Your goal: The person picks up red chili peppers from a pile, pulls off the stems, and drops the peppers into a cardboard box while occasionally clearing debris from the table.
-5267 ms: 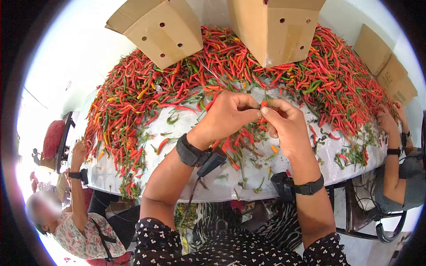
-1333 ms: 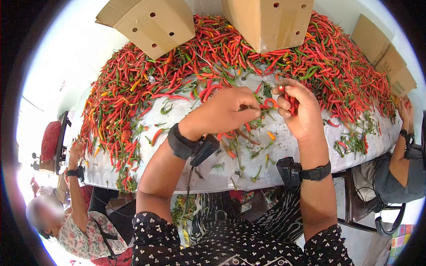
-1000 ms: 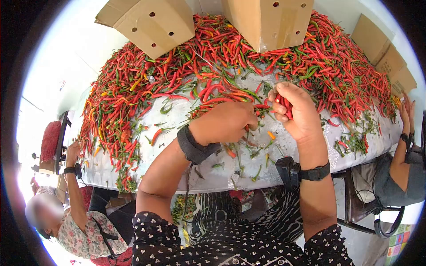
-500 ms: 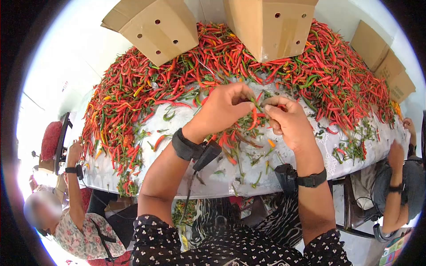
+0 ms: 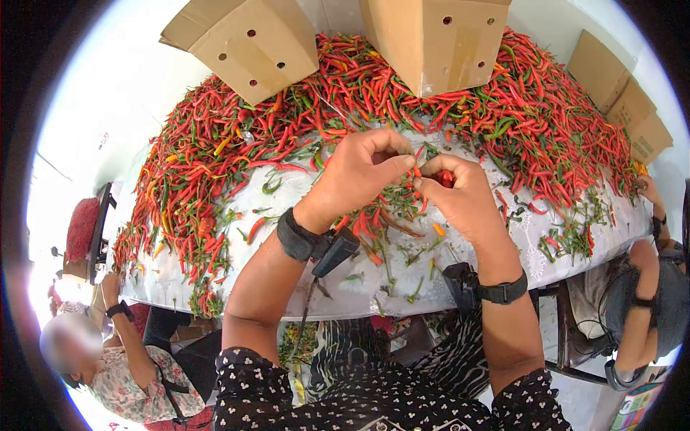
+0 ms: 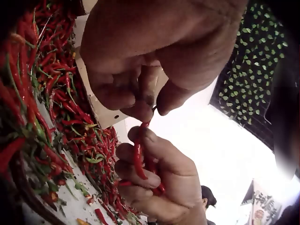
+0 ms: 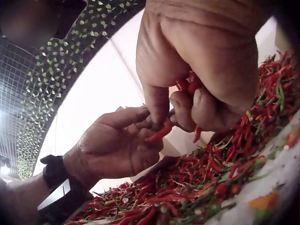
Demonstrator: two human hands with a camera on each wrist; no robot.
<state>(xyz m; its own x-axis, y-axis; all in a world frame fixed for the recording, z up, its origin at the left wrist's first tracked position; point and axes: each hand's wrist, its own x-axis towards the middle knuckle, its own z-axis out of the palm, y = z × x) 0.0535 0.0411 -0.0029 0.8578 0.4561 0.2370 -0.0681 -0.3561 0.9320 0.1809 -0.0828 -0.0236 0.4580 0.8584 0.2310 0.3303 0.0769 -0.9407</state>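
Over the table, my two hands meet at the fingertips around one red chili pepper (image 6: 138, 157). My left hand (image 5: 359, 172) pinches its top end, where a dark bit of stem shows in the left wrist view. My right hand (image 5: 467, 197) holds the same chili between thumb and finger. Several more red chilies (image 7: 191, 83) are tucked into that palm under curled fingers, partly hidden. Below the hands lie loose chilies and green stems (image 5: 388, 244) on the white tablecloth (image 5: 338, 291).
A wide heap of mostly red chilies (image 5: 553, 122) curves around the far side of the table. Two cardboard boxes (image 5: 251, 54) stand on it at the back. Plucked green stems (image 5: 571, 233) lie at right. Other people sit at the left (image 5: 136, 373) and right.
The left hand reached down to the chilies in the middle, then rose with one to the right hand. The right hand has tilted inward to meet it and keeps its bunch.
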